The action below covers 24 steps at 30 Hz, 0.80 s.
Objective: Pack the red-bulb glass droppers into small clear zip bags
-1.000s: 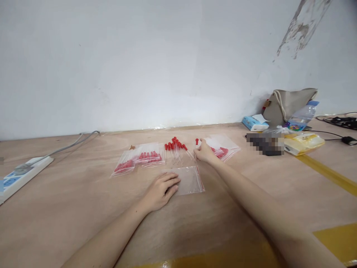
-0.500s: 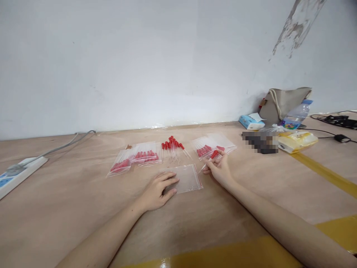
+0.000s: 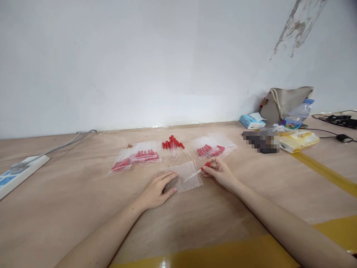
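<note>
Right grip (image 3: pixel 219 173): you have it closed on a red-bulbed dropper (image 3: pixel 199 171), thumb and fingers at the bulb. The glass tube slants down and leftward, crossing the red-lined edge of a flat clear zip bag (image 3: pixel 187 186); its tip falls within the bag's outline, though whether inside or above the film I cannot tell. Left grip (image 3: pixel 158 190): open, fingers spread, resting on the bag's left end and holding nothing

Just beyond the bag, you have a loose fan of droppers (image 3: pixel 173 145), bulbs pointing away from you. To its left, overlapping left-hand bags (image 3: pixel 146 153) with red bulbs showing through; to its right, more filled right-hand bags (image 3: pixel 206 149), near your right grip

Farther out on the desk (image 3: pixel 167 232): a power strip (image 3: pixel 28 175) with a grey cord at far left; at right, a blue tissue pack (image 3: pixel 252 122), a grey bag (image 3: pixel 290 102) leaning by the wall (image 3: pixel 139 67), a yellow-and-white packet (image 3: pixel 299 141), and a dark item (image 3: pixel 260 143) blurred past naming
</note>
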Each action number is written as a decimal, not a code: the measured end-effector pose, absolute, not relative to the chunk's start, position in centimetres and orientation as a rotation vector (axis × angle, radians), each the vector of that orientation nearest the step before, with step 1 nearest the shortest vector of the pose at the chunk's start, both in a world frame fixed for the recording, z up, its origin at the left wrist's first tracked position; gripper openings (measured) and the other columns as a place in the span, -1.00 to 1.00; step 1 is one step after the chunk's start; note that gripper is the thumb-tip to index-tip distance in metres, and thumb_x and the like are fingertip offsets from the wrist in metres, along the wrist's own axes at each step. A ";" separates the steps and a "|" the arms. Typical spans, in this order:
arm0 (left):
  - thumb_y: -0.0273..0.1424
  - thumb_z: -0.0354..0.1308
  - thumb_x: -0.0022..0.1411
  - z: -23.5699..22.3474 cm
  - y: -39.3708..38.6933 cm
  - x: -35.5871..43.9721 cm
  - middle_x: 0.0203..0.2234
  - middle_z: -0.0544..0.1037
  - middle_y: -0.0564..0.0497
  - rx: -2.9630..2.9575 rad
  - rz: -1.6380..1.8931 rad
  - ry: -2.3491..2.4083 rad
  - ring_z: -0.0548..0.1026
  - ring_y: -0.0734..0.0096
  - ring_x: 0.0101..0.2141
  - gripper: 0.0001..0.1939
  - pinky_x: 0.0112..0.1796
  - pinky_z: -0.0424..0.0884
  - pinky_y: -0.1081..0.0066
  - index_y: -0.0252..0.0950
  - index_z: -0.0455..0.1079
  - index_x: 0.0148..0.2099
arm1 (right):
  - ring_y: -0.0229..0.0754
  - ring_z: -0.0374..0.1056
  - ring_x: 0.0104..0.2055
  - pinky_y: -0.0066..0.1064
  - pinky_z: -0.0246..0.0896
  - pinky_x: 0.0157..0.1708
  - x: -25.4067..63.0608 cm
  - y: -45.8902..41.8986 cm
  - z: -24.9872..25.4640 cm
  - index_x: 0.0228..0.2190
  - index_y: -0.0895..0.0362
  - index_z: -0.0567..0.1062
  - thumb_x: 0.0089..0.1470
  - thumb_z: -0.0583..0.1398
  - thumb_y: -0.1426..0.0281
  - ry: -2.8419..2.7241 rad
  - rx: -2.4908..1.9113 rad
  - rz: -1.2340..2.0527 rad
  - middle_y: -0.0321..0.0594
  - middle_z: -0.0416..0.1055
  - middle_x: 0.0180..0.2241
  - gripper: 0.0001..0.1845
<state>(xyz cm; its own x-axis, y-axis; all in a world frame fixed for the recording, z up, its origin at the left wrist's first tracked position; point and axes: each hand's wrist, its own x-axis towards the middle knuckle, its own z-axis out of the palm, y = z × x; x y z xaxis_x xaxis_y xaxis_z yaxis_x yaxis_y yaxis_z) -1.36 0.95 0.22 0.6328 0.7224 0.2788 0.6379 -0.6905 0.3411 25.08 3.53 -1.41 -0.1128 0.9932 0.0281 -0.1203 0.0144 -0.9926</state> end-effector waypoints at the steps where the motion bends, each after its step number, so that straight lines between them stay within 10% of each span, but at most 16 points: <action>1: -0.31 0.02 0.22 0.2 0.9 -1.4 0.06 0.30 -0.08 2.644 0.592 1.117 0.26 0.20 0.06 -0.53 0.05 0.19 0.14 -0.21 0.13 0.17 | -0.29 0.38 -0.45 -0.39 0.34 -0.40 25.4 3.4 -1.3 -0.38 0.08 0.18 -0.26 0.30 0.21 -1.270 -1.049 1.361 -0.36 0.38 -0.44 -0.53; 9: -0.29 0.03 0.22 0.2 1.0 -1.3 0.06 0.31 -0.08 2.642 0.591 1.113 0.26 0.19 0.06 -0.53 0.03 0.20 0.12 -0.19 0.13 0.17 | -0.44 0.21 -0.63 -0.54 0.12 -0.68 25.3 3.0 -0.9 -0.44 0.12 0.33 -0.21 0.29 0.23 -1.608 -0.944 1.284 -0.29 0.38 -0.36 -0.68; 24: -0.33 0.03 0.22 0.1 1.1 -1.5 0.06 0.30 -0.07 2.609 0.697 1.043 0.26 0.21 0.06 -0.65 0.03 0.24 0.19 -0.20 0.28 0.06 | -0.30 0.35 -0.45 -0.38 0.28 -0.35 25.7 4.5 -1.5 -0.49 0.17 0.40 -0.27 0.32 0.23 -1.642 -0.914 1.521 -0.29 0.44 -0.49 -0.68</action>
<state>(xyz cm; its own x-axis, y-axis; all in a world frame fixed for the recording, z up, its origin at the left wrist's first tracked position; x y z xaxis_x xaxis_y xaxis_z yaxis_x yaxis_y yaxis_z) -1.48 1.11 0.13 0.6302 0.6982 0.3397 0.5807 -0.7143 0.3907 25.73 4.55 -1.55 -0.4991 0.8659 0.0340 0.0326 0.0579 -0.9978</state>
